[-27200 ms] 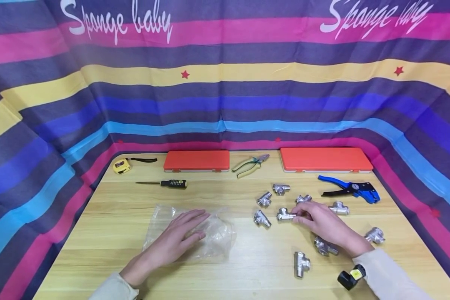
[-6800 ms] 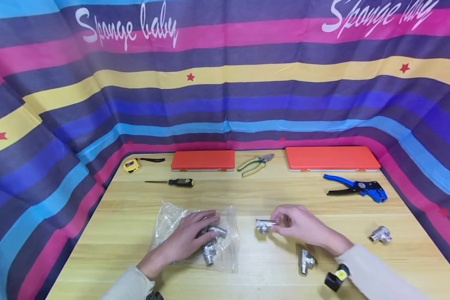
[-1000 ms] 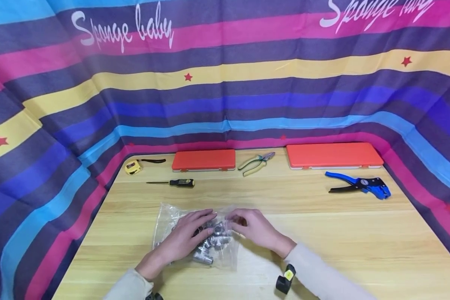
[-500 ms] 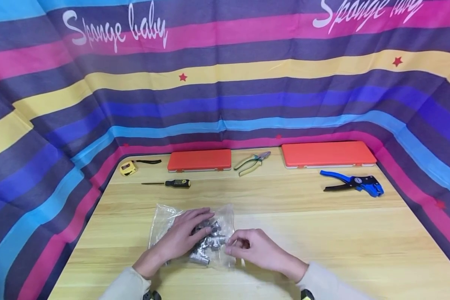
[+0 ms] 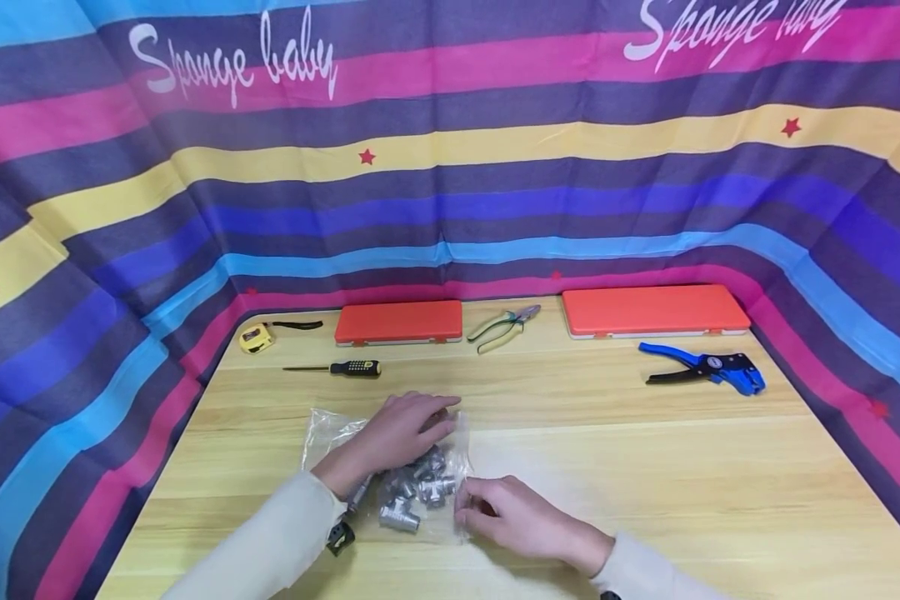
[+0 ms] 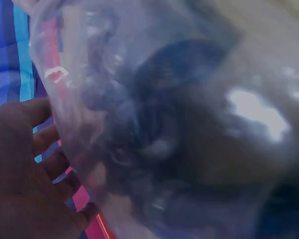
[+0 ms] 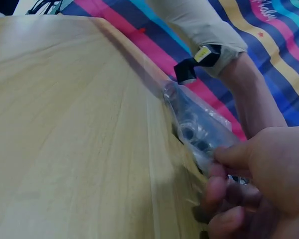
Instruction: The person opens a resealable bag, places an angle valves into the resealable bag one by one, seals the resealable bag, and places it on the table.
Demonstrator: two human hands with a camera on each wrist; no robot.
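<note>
A clear plastic bag (image 5: 445,523) lies on the wooden table with several shiny metal tee pipe fittings (image 5: 400,517) inside. My right hand (image 5: 521,518) pinches the bag's right edge between thumb and fingers, also plain in the right wrist view, where the bag (image 7: 212,124) rises from the tabletop. Above the bag's far side is my left hand (image 5: 397,429), its fingers reaching right toward the far right corner. Seen from the left wrist, the bag's blurred plastic (image 6: 119,114) fills most of the picture, with relaxed, parted fingers beside its edge.
Along the back lie a yellow tape measure (image 5: 256,337), two red cases, the smaller case (image 5: 397,321) and the larger case (image 5: 656,310), and pliers (image 5: 504,327). A screwdriver (image 5: 355,367) lies at left, blue wire strippers (image 5: 708,367) at right. Striped cloth (image 5: 442,200) surrounds the table.
The loose fittings once spread over the table are now in the bag. My right hand has slid down the bag's right edge. My left hand has moved off the middle toward the far right corner.
</note>
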